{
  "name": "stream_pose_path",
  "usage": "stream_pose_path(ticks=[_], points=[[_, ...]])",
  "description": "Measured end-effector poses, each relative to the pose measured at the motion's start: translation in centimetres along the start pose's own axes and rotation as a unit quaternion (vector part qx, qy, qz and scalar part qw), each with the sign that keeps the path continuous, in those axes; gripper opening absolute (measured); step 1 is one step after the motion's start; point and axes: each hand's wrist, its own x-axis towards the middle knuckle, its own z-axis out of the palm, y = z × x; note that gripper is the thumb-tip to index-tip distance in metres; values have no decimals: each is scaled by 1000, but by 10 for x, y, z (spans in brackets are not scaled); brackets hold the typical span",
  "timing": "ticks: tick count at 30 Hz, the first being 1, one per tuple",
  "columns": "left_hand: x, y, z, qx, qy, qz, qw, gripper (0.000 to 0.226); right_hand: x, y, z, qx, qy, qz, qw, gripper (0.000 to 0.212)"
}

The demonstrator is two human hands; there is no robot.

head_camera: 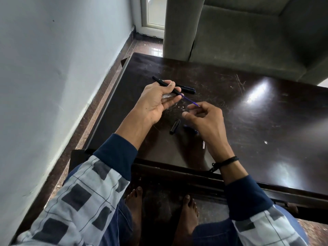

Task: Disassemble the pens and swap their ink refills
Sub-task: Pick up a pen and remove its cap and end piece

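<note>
Spanning the gap between both grips, a thin blue refill (pixel 190 100) runs from the matte black barrel (pixel 165 84), clamped in the left hand (pixel 156 102), to the right hand (pixel 204 119), whose curled fingertips pinch its tip. Whether it is going in or out cannot be told, but the next move likely needs a straight line along the barrel so the slender tube does not bend. A second black pen (pixel 186 88) lies just beyond the left grip, a black cap (pixel 174 126) below the right, on the scratched glossy table (pixel 266 121).

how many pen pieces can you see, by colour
black: 3 (barrel in left hand, pen lying on table, cap)
blue: 2 (refill pinched by right hand, loose piece)
clear: 1 (small piece)
total: 6
</note>
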Motion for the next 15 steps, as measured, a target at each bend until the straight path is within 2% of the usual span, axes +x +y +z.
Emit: stream_pose_path(ticks=[3,8,15], points=[[0,0,-1,3,-4,-2,1000,4,-1,-3,0,70,-2,-14,997,20],[-3,-1,2,16,-26,-21,999,4,-2,-4,1,81,14,-39,996,15],[-5,0,4,7,-32,-27,999,5,-4,-5,1,157,29,-44,986,15]])
